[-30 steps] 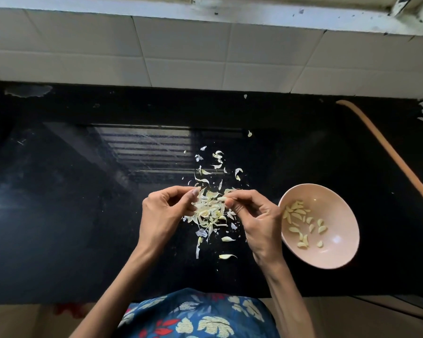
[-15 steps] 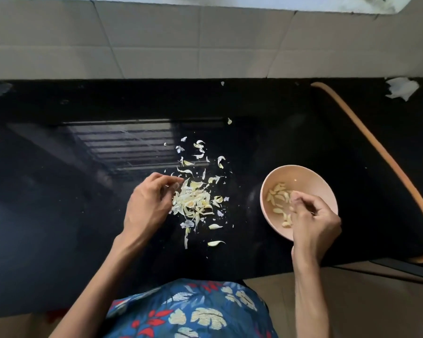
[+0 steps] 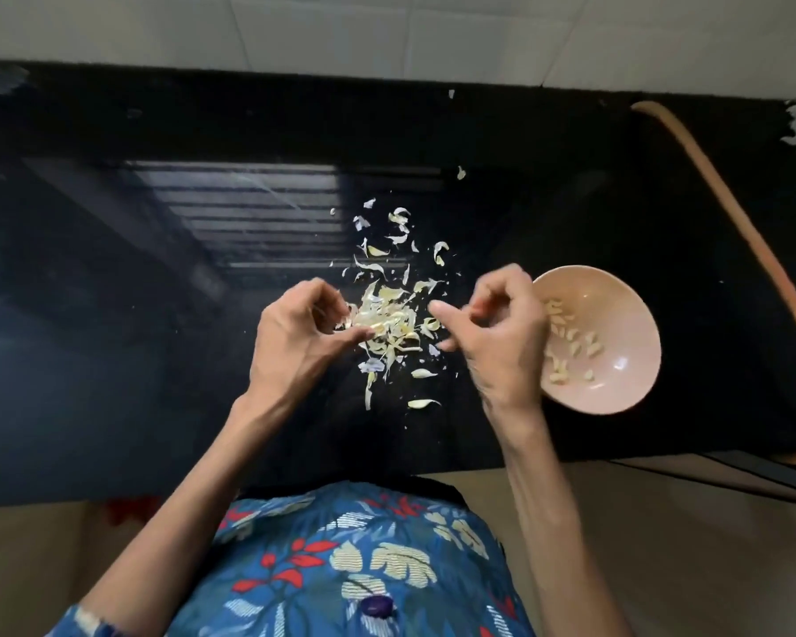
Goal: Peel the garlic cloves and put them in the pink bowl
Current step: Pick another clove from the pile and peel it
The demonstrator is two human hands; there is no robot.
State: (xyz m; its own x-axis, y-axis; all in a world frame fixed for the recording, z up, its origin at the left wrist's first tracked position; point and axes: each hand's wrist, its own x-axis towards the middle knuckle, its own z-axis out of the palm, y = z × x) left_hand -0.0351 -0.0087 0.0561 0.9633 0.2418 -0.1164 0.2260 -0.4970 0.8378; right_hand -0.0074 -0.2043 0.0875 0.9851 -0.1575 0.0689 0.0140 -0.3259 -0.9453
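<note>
**Garlic cloves part-done: many in the bowl, the pile not yet finished**

Garlic cloves [image 3: 570, 342], peeled and pale, lie loose across the bottom of the pink bowl [image 3: 621, 291], which sits on the black counter [image 3: 111, 360] to the person's right. That much of the job looks done.

The rest is harder to judge. Between the hands is a heap of skins [image 3: 391, 324], with stray flakes scattered toward the tiled wall [image 3: 387, 34]. Whether unpeeled cloves are mixed into the heap cannot be told; most of it reads as thin papery scraps.

The left hand [image 3: 304, 342] is at the heap's left edge, fingers curled in and the thumb reaching onto the scraps. It may be pinching a clove, but the fingers hide this, so I cannot tell.

The right hand [image 3: 502, 333] hovers between the heap and the bowl, covering the bowl's near-left rim. It is blurred; its fingers are loosely curled and parted, the forefinger pointing toward the heap, with nothing seen in them.

My reading is that the task is well along, with more sorting and peeling likely left.
</note>
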